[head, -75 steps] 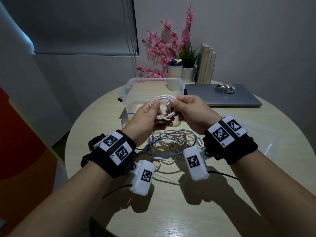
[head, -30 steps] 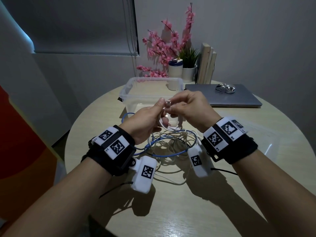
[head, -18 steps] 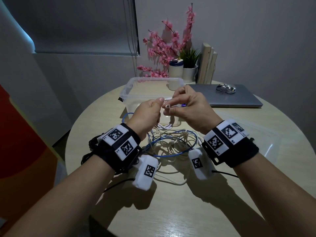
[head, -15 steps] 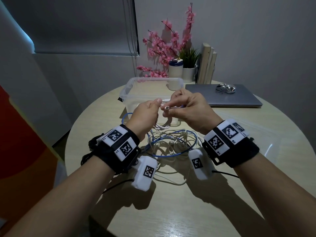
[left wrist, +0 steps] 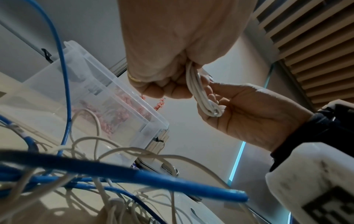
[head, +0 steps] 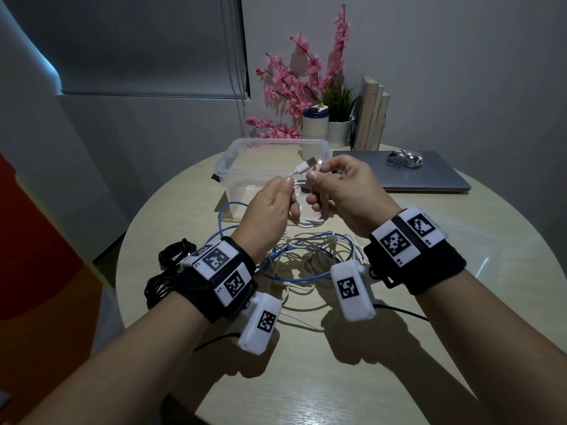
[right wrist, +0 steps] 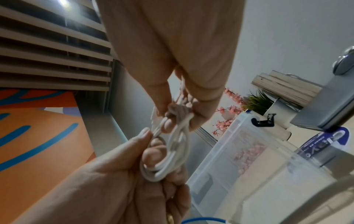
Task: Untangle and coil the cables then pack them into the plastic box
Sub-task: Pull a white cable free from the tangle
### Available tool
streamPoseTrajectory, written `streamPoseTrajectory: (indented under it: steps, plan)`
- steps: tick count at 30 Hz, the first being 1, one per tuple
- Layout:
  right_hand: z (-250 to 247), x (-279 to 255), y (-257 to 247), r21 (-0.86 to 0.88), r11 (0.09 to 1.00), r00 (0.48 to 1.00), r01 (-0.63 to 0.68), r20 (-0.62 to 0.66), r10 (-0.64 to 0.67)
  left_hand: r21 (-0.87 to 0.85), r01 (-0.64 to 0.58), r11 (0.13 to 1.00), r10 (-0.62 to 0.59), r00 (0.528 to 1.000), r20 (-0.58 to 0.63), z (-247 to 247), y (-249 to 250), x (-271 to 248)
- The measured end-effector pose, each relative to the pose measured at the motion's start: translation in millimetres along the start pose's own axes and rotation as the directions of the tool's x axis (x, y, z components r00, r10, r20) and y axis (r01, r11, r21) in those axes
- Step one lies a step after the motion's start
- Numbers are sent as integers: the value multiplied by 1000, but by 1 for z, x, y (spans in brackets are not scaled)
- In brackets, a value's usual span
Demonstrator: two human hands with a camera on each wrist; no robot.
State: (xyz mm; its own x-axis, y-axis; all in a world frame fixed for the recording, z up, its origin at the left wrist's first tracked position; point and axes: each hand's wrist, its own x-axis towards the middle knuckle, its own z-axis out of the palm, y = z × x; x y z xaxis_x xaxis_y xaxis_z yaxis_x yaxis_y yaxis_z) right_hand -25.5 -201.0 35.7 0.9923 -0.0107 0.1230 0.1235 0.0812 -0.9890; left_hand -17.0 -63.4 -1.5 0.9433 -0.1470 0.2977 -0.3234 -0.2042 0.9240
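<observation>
A small white cable coil (head: 310, 220) hangs in the air in front of the clear plastic box (head: 228, 162). My left hand (head: 288, 191) grips one side of the coil (left wrist: 201, 92). My right hand (head: 316, 179) pinches the coil's upper part and the cable's free end, and the USB plug (head: 310, 163) sticks up past its thumb. In the right wrist view the loops (right wrist: 172, 153) run between both hands' fingers. A tangle of blue cable (head: 306, 279) and white cables (head: 303, 240) lies on the table under my wrists. The box looks empty.
A bundle of black cable (head: 168, 271) lies at the round table's left edge. A closed laptop (head: 429, 176) with a mouse (head: 405, 156) lies at the back right. Pink flowers (head: 294, 93), a jar, a plant pot and books stand behind the box.
The coil has come down from a flat loop held up between both hands to a hanging bundle. The right hand has brought the plug end round and lifted it above the coil.
</observation>
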Motion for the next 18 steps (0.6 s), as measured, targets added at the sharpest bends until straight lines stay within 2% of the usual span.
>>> streamPoseTrajectory:
  steps: [5,8,10,12,15,18]
  plan:
    - [-3,0,4,-162,987,999,-3,49,11,-54,56,997,-57,998,-21,-1,-1,-1]
    - [-5,0,5,-202,979,997,-23,71,38,-172,174,970,-180,983,-22,-5,5,1]
    - [-6,0,6,-220,975,995,-36,87,57,-299,280,912,-287,958,22,-10,9,2]
    - [-8,0,7,-166,985,993,-53,96,70,-428,347,834,-366,930,42,-16,10,4]
    - [-8,-1,7,-55,997,992,-48,112,54,-572,371,732,-435,900,27,-21,10,5]
    - [-4,-3,6,9,998,986,-60,154,58,-558,396,729,-470,883,13,-19,10,3]
